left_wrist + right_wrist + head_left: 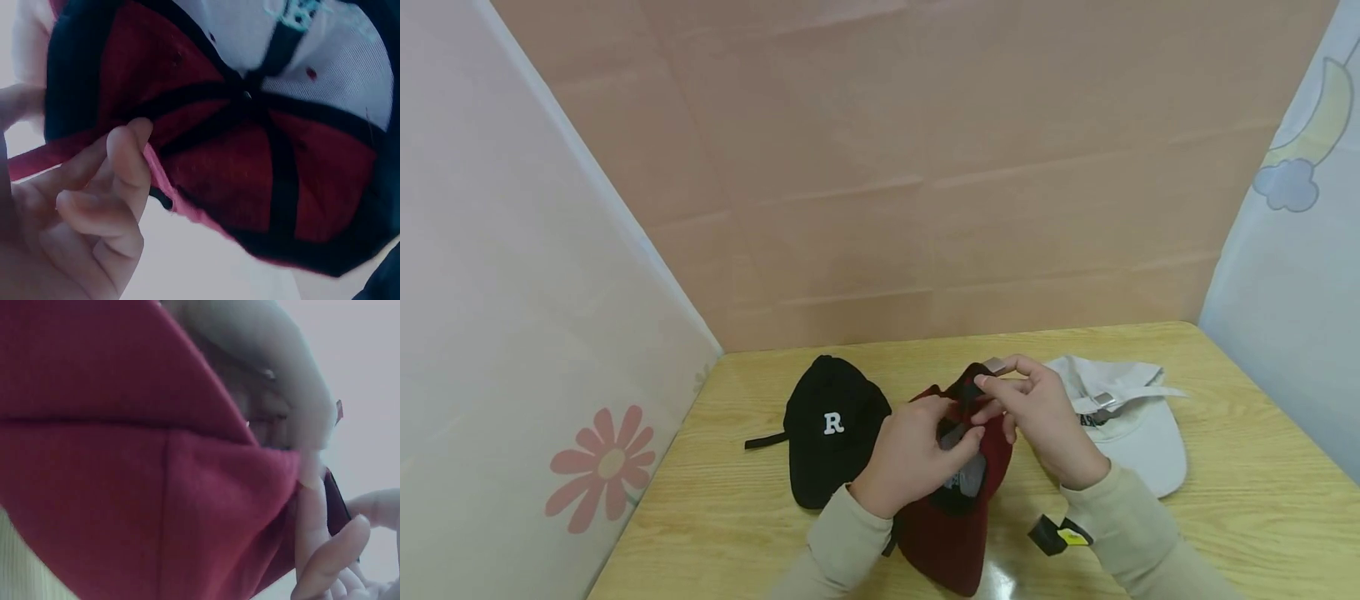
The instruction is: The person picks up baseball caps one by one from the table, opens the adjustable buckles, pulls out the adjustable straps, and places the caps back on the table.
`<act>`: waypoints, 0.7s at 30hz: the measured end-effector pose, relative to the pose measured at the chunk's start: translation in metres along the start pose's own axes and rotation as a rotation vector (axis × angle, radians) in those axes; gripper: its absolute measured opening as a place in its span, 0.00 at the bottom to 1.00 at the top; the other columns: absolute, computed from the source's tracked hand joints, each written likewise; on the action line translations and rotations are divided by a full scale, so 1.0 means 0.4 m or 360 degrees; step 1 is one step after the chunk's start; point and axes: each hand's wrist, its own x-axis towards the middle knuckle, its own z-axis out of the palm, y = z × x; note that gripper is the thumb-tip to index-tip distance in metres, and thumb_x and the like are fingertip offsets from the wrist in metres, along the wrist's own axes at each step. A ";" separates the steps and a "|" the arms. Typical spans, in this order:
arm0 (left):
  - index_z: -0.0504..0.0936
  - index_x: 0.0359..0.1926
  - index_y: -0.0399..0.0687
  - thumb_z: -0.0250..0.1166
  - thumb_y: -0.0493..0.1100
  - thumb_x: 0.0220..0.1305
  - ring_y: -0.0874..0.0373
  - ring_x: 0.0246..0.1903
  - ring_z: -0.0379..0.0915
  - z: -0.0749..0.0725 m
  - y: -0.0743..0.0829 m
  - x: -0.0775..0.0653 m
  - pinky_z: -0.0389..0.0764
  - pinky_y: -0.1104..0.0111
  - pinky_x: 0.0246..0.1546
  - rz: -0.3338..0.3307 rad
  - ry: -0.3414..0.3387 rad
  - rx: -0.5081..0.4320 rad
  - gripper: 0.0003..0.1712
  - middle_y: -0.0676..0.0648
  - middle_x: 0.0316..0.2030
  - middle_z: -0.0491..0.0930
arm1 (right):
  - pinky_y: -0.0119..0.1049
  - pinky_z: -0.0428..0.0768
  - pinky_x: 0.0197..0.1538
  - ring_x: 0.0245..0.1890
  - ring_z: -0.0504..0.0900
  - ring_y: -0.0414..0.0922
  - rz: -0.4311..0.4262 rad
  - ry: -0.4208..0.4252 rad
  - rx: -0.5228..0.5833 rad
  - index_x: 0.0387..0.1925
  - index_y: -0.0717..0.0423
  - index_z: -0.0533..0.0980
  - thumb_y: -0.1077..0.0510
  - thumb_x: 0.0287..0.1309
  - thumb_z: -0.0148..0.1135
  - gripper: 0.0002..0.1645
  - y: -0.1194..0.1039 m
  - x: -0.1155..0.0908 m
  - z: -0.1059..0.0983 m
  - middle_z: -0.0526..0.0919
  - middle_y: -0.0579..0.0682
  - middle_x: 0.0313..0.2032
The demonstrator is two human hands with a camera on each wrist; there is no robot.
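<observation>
Clearly, both hands are on the red cap point(942, 546), which is at the near middle of the counter point(1247, 500), brim towards the person and crown tipped so its opening faces up. The left hand point(906, 454) has its grip loosely closed, fingers bent onto the opening's edge while the thumb stands apart. The right hand point(1048, 417) has a narrower grip, thumb and forefinger pinching the cap's back edge near the strap. Inside, black tapes point(284, 187) cross the lining towards a pale front panel point(344, 69). A black cap point(816, 462) with a white R lies to the left, and a white cap point(1142, 458) with a buckled strap lies to the right, partly behind the right hand.
</observation>
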 end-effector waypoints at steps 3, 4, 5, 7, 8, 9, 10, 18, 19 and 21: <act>0.84 0.35 0.51 0.62 0.46 0.63 0.72 0.14 0.57 0.008 -0.002 0.002 0.61 0.77 0.12 -0.0019 0.0057 -0.0029 0.06 0.58 0.20 0.70 | 0.32 0.70 0.16 0.22 0.86 0.45 -0.0024 -0.0035 -0.0061 0.45 0.63 0.72 0.58 0.67 0.63 0.14 0.002 0.001 0.001 0.87 0.50 0.26; 0.82 0.32 0.50 0.61 0.44 0.63 0.72 0.13 0.57 0.010 -0.003 0.002 0.61 0.77 0.12 -0.0024 0.0084 -0.0046 0.05 0.58 0.19 0.70 | 0.32 0.70 0.16 0.23 0.85 0.45 -0.0033 -0.0044 -0.0079 0.45 0.64 0.72 0.58 0.67 0.64 0.14 0.004 0.002 0.001 0.87 0.50 0.28; 0.81 0.28 0.50 0.60 0.42 0.63 0.71 0.13 0.56 0.011 -0.006 0.003 0.60 0.77 0.11 -0.0036 0.0112 -0.0062 0.07 0.58 0.17 0.68 | 0.33 0.70 0.16 0.22 0.85 0.45 -0.0040 -0.0051 -0.0097 0.46 0.64 0.73 0.58 0.67 0.64 0.14 0.006 0.003 0.000 0.87 0.49 0.29; 0.76 0.21 0.50 0.58 0.40 0.64 0.70 0.13 0.56 0.011 -0.011 0.004 0.58 0.77 0.12 -0.0061 0.0174 -0.0103 0.13 0.58 0.15 0.66 | 0.33 0.70 0.16 0.22 0.83 0.45 -0.0048 -0.0067 -0.0132 0.47 0.64 0.74 0.57 0.67 0.63 0.15 0.012 0.006 -0.003 0.87 0.48 0.32; 0.73 0.19 0.51 0.57 0.40 0.64 0.70 0.13 0.56 0.010 -0.014 0.005 0.58 0.77 0.12 -0.0069 0.0208 -0.0109 0.15 0.58 0.15 0.64 | 0.33 0.69 0.16 0.22 0.83 0.44 -0.0053 -0.0075 -0.0147 0.47 0.64 0.75 0.57 0.67 0.63 0.15 0.014 0.008 -0.005 0.87 0.48 0.34; 0.70 0.17 0.51 0.57 0.39 0.65 0.69 0.13 0.55 0.008 -0.016 0.005 0.56 0.76 0.12 -0.0081 0.0239 -0.0123 0.17 0.58 0.14 0.63 | 0.33 0.70 0.16 0.22 0.82 0.44 -0.0056 -0.0081 -0.0162 0.48 0.64 0.75 0.56 0.67 0.63 0.15 0.017 0.010 -0.006 0.87 0.47 0.35; 0.68 0.16 0.51 0.56 0.39 0.65 0.69 0.12 0.54 0.006 -0.019 0.006 0.56 0.76 0.12 -0.0091 0.0271 -0.0130 0.19 0.58 0.13 0.61 | 0.33 0.70 0.16 0.22 0.81 0.44 -0.0059 -0.0086 -0.0173 0.48 0.64 0.75 0.56 0.67 0.63 0.15 0.019 0.010 -0.008 0.87 0.48 0.35; 0.67 0.14 0.50 0.55 0.38 0.67 0.69 0.12 0.54 -0.012 -0.033 0.009 0.56 0.77 0.13 -0.0135 0.0400 -0.0209 0.22 0.57 0.13 0.61 | 0.31 0.70 0.19 0.20 0.76 0.42 -0.0134 -0.0037 -0.0333 0.48 0.66 0.77 0.63 0.68 0.57 0.11 0.030 0.009 -0.027 0.85 0.56 0.41; 0.67 0.14 0.50 0.55 0.38 0.66 0.69 0.13 0.54 -0.014 -0.035 0.008 0.56 0.77 0.13 -0.0131 0.0414 -0.0224 0.22 0.57 0.14 0.61 | 0.32 0.71 0.21 0.19 0.76 0.42 -0.0150 -0.0014 -0.0374 0.48 0.66 0.77 0.65 0.67 0.55 0.11 0.033 0.010 -0.030 0.85 0.58 0.42; 0.66 0.14 0.49 0.55 0.36 0.66 0.68 0.13 0.54 -0.017 -0.038 0.008 0.56 0.76 0.13 -0.0114 0.0442 -0.0253 0.22 0.56 0.14 0.60 | 0.33 0.74 0.24 0.19 0.76 0.43 -0.0169 0.0028 -0.0456 0.48 0.66 0.77 0.69 0.64 0.52 0.13 0.039 0.013 -0.035 0.84 0.60 0.44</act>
